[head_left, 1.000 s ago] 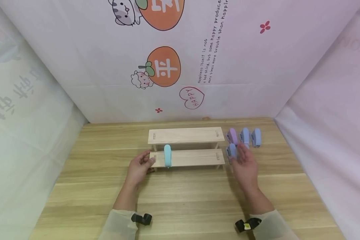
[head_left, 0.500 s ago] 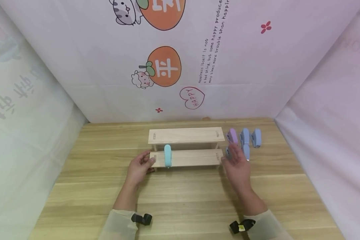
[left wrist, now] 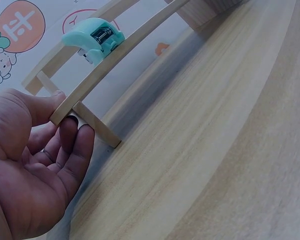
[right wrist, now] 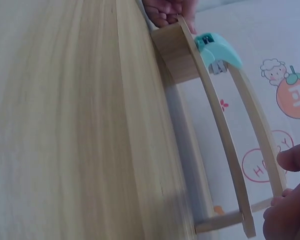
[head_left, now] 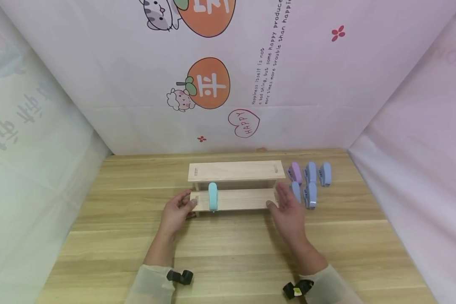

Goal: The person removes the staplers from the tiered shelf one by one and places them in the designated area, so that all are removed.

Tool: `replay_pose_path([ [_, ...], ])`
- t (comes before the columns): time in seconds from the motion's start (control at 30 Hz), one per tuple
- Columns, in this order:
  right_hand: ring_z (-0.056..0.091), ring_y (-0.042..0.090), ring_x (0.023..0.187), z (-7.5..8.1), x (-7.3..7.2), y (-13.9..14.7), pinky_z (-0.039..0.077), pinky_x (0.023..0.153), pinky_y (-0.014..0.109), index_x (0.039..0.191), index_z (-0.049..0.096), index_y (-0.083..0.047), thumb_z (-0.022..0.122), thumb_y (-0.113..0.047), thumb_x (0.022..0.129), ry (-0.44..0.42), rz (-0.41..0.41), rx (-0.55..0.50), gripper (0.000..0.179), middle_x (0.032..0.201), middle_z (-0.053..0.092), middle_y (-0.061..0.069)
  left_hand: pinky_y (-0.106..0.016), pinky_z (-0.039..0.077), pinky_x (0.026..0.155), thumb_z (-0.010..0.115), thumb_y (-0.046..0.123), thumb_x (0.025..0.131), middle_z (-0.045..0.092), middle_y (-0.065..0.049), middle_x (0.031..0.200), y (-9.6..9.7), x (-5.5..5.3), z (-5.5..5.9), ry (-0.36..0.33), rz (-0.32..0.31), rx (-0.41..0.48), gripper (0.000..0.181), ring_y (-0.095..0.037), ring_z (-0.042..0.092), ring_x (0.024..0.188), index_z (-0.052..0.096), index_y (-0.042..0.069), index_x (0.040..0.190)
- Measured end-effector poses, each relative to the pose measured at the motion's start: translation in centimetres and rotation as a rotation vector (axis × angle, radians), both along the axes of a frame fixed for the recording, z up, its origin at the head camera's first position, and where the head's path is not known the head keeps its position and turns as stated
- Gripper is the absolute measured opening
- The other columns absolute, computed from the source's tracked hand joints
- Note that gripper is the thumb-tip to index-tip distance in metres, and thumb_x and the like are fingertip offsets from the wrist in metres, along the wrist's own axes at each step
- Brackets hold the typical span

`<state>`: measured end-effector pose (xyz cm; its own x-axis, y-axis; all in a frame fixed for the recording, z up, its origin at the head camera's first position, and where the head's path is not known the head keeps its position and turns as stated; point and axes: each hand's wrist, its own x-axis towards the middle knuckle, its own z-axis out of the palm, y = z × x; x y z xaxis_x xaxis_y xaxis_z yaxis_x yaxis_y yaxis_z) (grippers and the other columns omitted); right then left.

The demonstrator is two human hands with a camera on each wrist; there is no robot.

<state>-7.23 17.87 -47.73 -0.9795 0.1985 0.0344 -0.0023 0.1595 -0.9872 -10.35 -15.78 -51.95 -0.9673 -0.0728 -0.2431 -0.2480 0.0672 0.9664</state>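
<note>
A low wooden stand [head_left: 243, 199] with short legs lies across the table before a similar rear stand [head_left: 235, 171]. My left hand [head_left: 176, 213] pinches the front stand's left end, thumb above and fingertips below the board [left wrist: 82, 92]. On that board, near its left end, sits a small teal stapler [head_left: 213, 196]. My right hand [head_left: 290, 215] is at the front stand's right end, its thumb over the board and its fingers extended. In the right wrist view only the thumb and some fingers [right wrist: 292, 157] show; whether they touch the board I cannot tell.
Right of the stands, a purple stapler [head_left: 294, 172] and several blue staplers [head_left: 310, 195] stand in two rows on the wooden table [head_left: 228, 253]. White printed cloth [head_left: 296, 126] hangs behind and along both sides.
My right hand has moved left from beside the blue staplers to the front stand's right end, uncovering a front-row blue stapler. My left hand stays on the left end.
</note>
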Motion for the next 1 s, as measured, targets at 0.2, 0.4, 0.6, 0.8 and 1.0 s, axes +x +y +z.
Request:
replay_pose_path([
  [0.2,0.041,0.027,0.148,-0.3,-0.1,-0.9,0.036,0.122,0.042,0.155,0.044,-0.01,0.074,-0.003,0.094,0.023,0.036,0.002,0.068,0.16,0.044,0.007,-0.035,0.066,0.082,0.077,0.025,0.096,0.059,-0.012,0.111,-0.1,0.0,-0.1,-0.005,-0.001,-0.001,0.056,-0.025,0.065,0.096,0.057,0.011,0.147],
  [0.4,0.042,0.027,0.147,-0.5,-0.1,-1.9,0.037,0.121,0.042,0.154,0.046,-0.009,0.074,-0.002,0.093,0.055,0.056,-0.002,0.067,0.159,0.045,0.007,-0.035,0.066,0.082,0.077,0.025,0.096,0.058,-0.012,0.11,-0.2,-0.2,-0.1,-0.003,-0.008,-0.011,0.056,-0.025,0.064,0.095,0.057,0.01,0.147],
  [0.6,0.045,0.031,0.145,-0.6,-0.1,-3.0,0.041,0.117,0.045,0.155,0.045,-0.008,0.075,-0.001,0.091,0.075,0.072,0.029,0.071,0.159,0.045,0.009,-0.035,0.066,0.081,0.076,0.025,0.097,0.058,-0.012,0.108,-0.1,-0.3,0.0,0.008,-0.017,-0.015,0.053,-0.024,0.064,0.094,0.058,0.01,0.145],
  [0.8,0.044,0.029,0.146,-0.5,-0.1,-3.9,0.041,0.117,0.043,0.156,0.044,-0.009,0.075,-0.003,0.093,0.07,0.099,0.041,0.07,0.16,0.044,0.008,-0.035,0.066,0.079,0.076,0.022,0.097,0.059,-0.012,0.107,-0.1,-0.2,0.1,0.004,-0.006,-0.012,0.052,-0.024,0.065,0.092,0.059,0.011,0.144],
  [1.0,0.043,0.025,0.147,-0.3,-0.1,-4.9,0.04,0.117,0.032,0.156,0.043,-0.009,0.076,-0.004,0.092,0.069,0.115,0.052,0.072,0.159,0.045,0.006,-0.036,0.066,0.079,0.076,0.02,0.097,0.058,-0.012,0.106,0.0,-0.2,0.1,0.006,-0.008,-0.01,0.05,-0.024,0.064,0.092,0.06,0.01,0.143],
])
